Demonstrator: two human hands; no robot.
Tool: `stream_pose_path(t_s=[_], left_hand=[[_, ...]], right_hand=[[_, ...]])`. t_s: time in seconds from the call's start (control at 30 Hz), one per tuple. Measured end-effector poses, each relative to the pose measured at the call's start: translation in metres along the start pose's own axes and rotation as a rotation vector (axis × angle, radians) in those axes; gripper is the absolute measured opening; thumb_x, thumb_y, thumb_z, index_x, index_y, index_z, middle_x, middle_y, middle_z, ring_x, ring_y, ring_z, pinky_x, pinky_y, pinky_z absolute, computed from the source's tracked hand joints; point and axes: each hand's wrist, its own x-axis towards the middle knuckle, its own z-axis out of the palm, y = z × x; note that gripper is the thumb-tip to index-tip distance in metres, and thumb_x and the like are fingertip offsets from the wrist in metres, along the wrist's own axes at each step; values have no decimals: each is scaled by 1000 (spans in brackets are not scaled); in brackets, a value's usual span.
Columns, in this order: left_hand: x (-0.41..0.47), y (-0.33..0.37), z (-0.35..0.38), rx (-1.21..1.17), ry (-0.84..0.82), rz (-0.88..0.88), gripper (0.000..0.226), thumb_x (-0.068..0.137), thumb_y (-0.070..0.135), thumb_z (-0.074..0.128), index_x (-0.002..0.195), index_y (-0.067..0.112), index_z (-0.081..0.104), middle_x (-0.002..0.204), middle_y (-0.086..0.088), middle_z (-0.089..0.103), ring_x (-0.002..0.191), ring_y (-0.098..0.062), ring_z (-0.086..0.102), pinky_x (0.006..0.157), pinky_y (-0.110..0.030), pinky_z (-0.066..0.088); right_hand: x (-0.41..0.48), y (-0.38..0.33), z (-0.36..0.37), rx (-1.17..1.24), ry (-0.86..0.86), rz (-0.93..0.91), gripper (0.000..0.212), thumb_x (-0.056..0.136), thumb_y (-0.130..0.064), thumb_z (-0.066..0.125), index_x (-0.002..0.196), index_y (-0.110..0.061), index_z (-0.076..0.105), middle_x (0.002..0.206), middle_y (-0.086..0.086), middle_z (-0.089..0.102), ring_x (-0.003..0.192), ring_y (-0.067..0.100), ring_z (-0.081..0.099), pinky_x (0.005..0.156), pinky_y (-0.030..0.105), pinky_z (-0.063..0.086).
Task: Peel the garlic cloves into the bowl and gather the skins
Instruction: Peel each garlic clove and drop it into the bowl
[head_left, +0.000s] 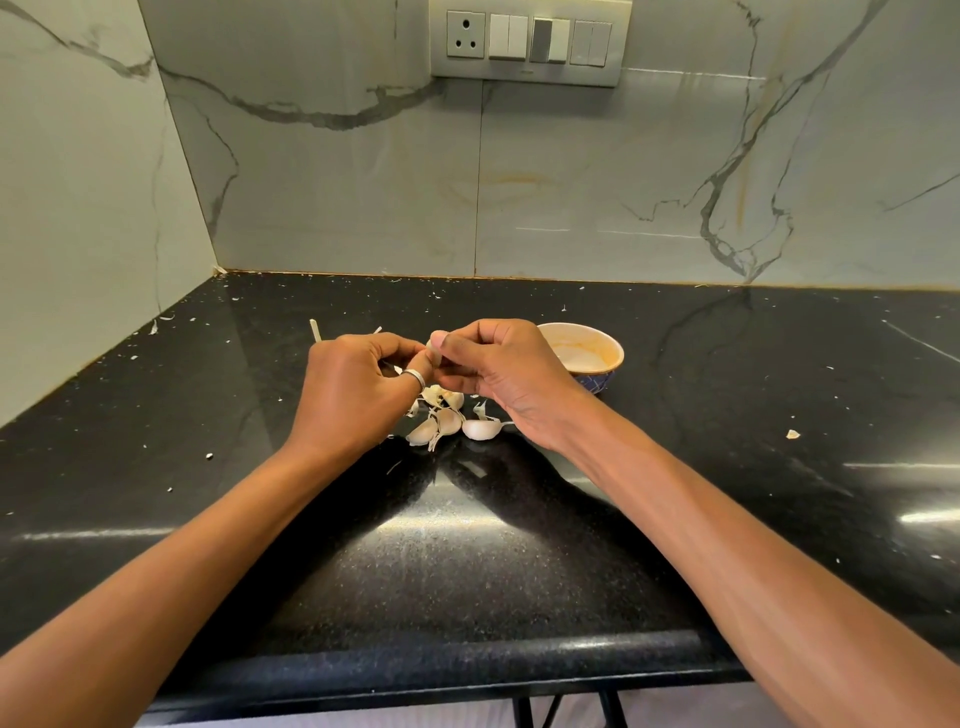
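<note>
Item 1: desk (467, 571), black speckled stone, glossy, set into a corner of marble-patterned wall.

Item 2: left hand (358, 395), fingers curled, a ring (417, 378) on one finger. Its fingertips pinch the held clove (432, 349) from the left.

Item 3: right hand (498, 374), fingers curled, thumb and fingertips pinching the same held clove from the right. Both hands are raised above the middle of the desk, meeting at the clove.

Item 4: loose cloves (447, 421), a small cluster with papery skins among them, lying on the desk directly below the hands, about midway between the back and front edges.

Item 5: bowl (615, 349), cream inside, blue pattern outside, upright on the desk just behind the right hand, nearer the back edge. Its contents cannot be told.

Item 6: skin scraps, scattered. One flake (792, 434) lies towards the right edge, and a pale stalk piece (315, 330) lies behind the left hand.

Item 7: switch panel (530, 39) on the back wall.
</note>
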Motion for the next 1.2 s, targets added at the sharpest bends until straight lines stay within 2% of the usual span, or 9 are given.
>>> stream_pose_path(t_s=[0.1,0.23,0.37,0.6,0.77,0.83,1.03,1.13,1.2], left_hand=[[1,-2,1,22,6,-6,10,92,24,72,94,20,81,58,11,66,50,-3,56,52,-13,42],[1,-2,0,9,5,-17,9,92,22,73,93,20,81,59,10,67,50,-3,54,50,-10,38],[1,-1,-1,21,-7,-12,9,92,21,73,95,19,81,62,11,67,53,-2,57,52,-12,42],[1,-2,-1,14,-10,2,11,92,24,73,92,15,80,65,9,69,59,-3,64,56,-15,50],[1,-3,-1,-12,5,-4,12,92,23,73,89,13,79,65,6,70,60,-10,65,57,-24,53],[2,-3,0,-18,8,-12,12,92,23,73,88,12,78,64,7,69,58,-11,65,56,-24,54],[3,-2,-1,-63,35,-54,9,92,17,71,86,16,77,66,8,70,60,-12,68,63,-39,61],[3,0,-1,-91,42,-53,8,93,16,71,91,14,78,70,7,71,62,-10,68,63,-38,61],[1,1,0,-82,27,-17,8,93,16,71,96,14,78,71,8,71,60,-6,66,61,-29,60]], right_hand=[[-1,-1,0,0,-11,-31,7,90,0,73,95,4,69,84,13,74,72,17,74,66,21,59],[-1,1,-1,-51,-22,-61,21,88,5,73,108,5,68,88,14,74,72,16,74,66,21,60],[0,2,-2,-69,-27,-77,25,87,5,73,112,5,70,94,16,75,76,17,75,69,22,61],[-1,3,-3,-80,-50,-83,20,86,5,74,105,3,71,94,18,75,77,19,75,70,24,62],[-1,3,-2,-65,-70,-77,19,88,6,72,107,4,70,92,17,73,74,18,75,69,22,61],[-2,2,-2,-52,-82,-74,17,88,6,71,106,3,70,91,16,73,74,17,74,69,22,61],[-2,-1,-2,3,-92,-44,12,92,4,68,104,3,70,89,12,71,78,19,73,71,23,61],[-1,-3,-5,33,-62,-25,13,93,2,67,106,4,70,90,14,70,81,22,71,74,24,62],[0,-4,-6,68,-38,-9,15,94,2,66,108,6,69,93,18,70,83,24,70,74,25,62]])
